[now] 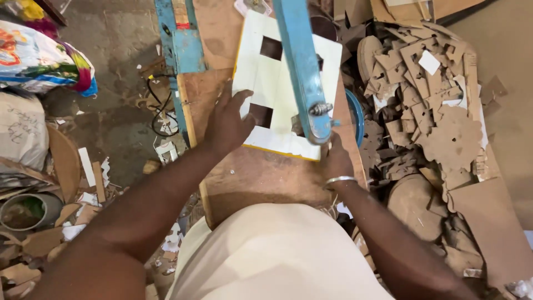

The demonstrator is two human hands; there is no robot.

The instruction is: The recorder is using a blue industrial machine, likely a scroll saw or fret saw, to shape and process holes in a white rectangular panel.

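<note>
On the brown worktop (261,178) under the blue saw arm (302,66), the person's left hand (227,125) lies flat with fingers spread on the near left part of a white panel with a yellow edge (261,72), pressing down rather than closing around it. The right hand (335,158), a metal bangle (340,180) at its wrist, sits at the panel's near right corner just below the arm's tip; its fingers are mostly hidden by the arm, so I cannot tell whether they pinch the edge or only press on it.

The panel lies flat on the worktop, directly beneath the arm, and shows two dark rectangular openings (271,48) already cut in it. Judging by this, the step in hand is feeding the panel against the blade for a further cut. The next move seems to call for both hands to turn or push the panel steadily, fingers kept wide of the blade near the arm's tip.

To the right, a heap of brown board offcuts (427,105) spills beside the worktop; on the floor to the left lie more scraps (89,166) and a black cable (158,105).
</note>
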